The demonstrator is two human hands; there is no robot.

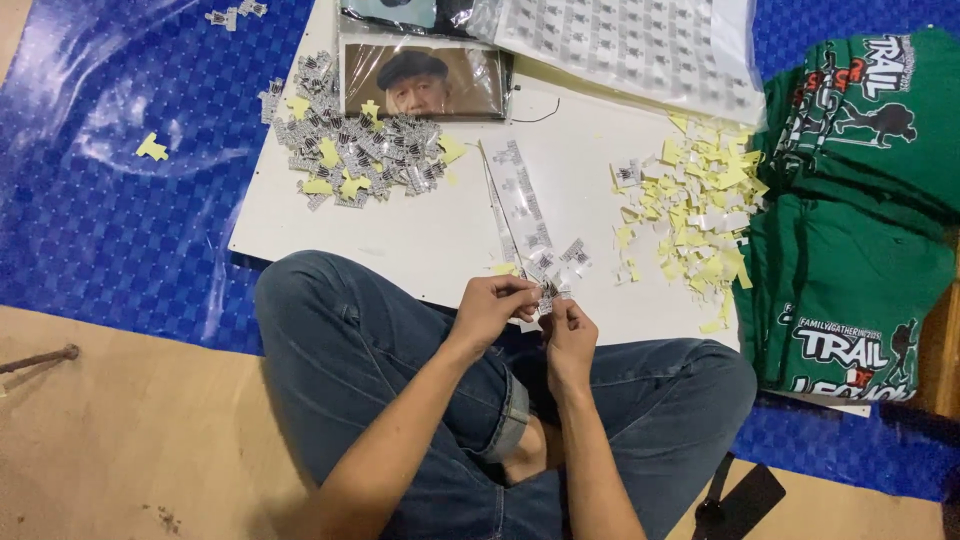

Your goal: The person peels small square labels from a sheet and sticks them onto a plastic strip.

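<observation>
the fingers of the left hand and those of the right hand are pinched together on one small printed sticker piece, held in the air just above the knees and at the near edge of the white board that serves as a bench. the piece looks paper-thin, light and floppy, likely tacky on one side, so it would handle best when gripped by its very edges with fingertips, since it could crease or tear easily. just beyond the fingers lies a long strip of sticker sheet, with a few cut pieces beside it. farther out to the right sits a loose heap of yellow backing scraps, and beyond that a stack of folded green shirts. farther out to the left is a pile of finished black-and-white stickers, with a framed photo behind it. a blue tarp lies under the board.
</observation>
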